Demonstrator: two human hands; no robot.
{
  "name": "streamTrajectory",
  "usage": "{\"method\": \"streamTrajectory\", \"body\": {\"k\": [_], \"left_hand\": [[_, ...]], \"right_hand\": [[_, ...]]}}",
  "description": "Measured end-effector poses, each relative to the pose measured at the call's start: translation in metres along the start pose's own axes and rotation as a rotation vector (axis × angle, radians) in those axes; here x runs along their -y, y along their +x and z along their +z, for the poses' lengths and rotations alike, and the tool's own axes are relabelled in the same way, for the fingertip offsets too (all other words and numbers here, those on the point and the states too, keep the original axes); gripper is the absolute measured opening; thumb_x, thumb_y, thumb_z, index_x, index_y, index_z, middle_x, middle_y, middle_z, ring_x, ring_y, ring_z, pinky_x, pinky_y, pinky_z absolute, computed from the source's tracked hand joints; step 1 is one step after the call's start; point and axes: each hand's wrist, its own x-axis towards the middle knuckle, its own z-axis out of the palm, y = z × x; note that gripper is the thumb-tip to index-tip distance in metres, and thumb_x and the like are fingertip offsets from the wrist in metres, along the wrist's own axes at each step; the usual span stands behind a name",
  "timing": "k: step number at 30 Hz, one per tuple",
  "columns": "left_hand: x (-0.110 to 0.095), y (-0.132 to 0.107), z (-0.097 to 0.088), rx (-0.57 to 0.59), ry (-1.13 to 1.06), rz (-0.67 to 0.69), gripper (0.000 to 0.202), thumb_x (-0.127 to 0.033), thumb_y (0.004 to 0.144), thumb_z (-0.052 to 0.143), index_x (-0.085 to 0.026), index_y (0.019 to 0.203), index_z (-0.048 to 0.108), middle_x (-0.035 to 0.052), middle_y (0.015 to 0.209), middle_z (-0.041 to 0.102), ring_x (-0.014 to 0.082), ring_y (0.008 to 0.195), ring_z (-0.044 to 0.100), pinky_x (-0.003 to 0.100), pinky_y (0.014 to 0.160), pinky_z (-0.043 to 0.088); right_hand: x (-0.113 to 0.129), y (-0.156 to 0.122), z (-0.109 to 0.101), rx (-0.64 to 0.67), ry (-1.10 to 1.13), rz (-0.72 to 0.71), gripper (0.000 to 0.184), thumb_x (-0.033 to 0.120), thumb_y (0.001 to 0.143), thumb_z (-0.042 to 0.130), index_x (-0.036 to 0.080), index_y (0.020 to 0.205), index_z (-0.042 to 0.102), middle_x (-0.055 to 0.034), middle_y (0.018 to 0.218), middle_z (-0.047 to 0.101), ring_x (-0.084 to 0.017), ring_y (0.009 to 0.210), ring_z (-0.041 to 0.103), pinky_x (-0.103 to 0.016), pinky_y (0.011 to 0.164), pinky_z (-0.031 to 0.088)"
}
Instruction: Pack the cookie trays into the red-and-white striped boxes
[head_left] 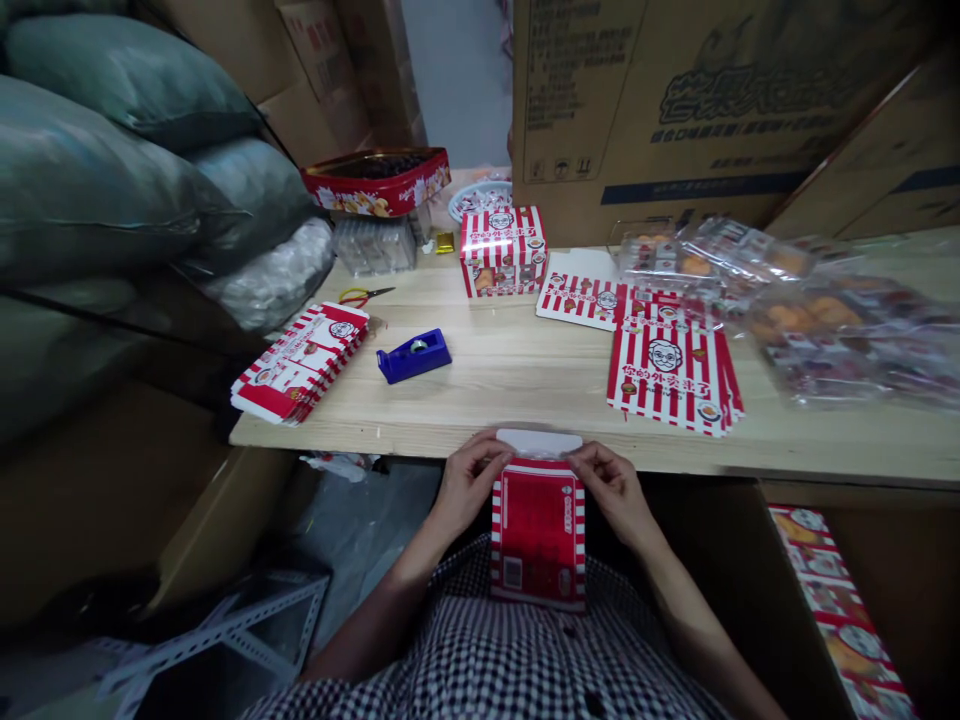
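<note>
Between my two hands is a red and white striped carton (538, 530), held in front of my checked clothing just below the table edge. Its white end flap (540, 443) points away from me. My left hand (471, 482) pinches the carton's upper left corner, fingers closed. At the upper right corner my right hand (609, 488) grips it in the same way. Beyond the hands lie a blue tape dispenser (415, 355) and yellow-handled scissors (365, 295). A made-up striped box (504, 252) stands farther back.
Flat striped cartons (667, 365) lie stacked at the right, another stack (304, 362) at the left. Clear packs of snacks (817, 320) fill the table's right side. A red tin (379, 183) stands behind. Large cardboard boxes (705, 120) rise at the back, stuffed sacks (112, 190) at the left.
</note>
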Motion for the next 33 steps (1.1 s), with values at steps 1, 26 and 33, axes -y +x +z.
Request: {"method": "streamTrajectory", "body": {"k": [1,26,33], "left_hand": [[-0.001,0.000,-0.002,0.029,0.056,0.045,0.017,-0.031,0.091,0.064,-0.017,0.090,0.073,0.0088,0.110,0.066,0.0218,0.110,0.058,0.030,0.095,0.042],[0.028,0.028,0.000,0.092,-0.497,-0.280,0.029,-0.024,0.080,0.069,-0.015,0.105,0.077,0.0098,0.114,0.073,0.0242,0.103,0.067,0.031,0.088,0.049],[0.021,0.027,-0.011,0.248,-0.485,-0.268,0.034,-0.040,0.090,0.061,-0.013,0.100,0.079,0.0159,0.122,0.071,0.0299,0.112,0.067,0.041,0.100,0.048]], "right_hand": [[0.000,-0.001,0.000,-0.001,0.005,0.004,0.027,0.045,0.089,0.068,0.020,0.078,0.062,0.0020,0.069,0.059,-0.011,0.058,0.046,-0.025,0.056,0.035],[-0.019,0.014,0.017,-0.145,0.180,0.029,0.049,0.045,0.084,0.074,0.030,0.126,0.055,-0.0032,0.100,0.073,-0.019,0.084,0.067,-0.032,0.078,0.054],[-0.006,0.013,0.007,0.065,0.086,0.000,0.026,0.044,0.092,0.064,0.025,0.106,0.075,-0.0087,0.119,0.073,-0.026,0.114,0.065,-0.044,0.105,0.046]]}}
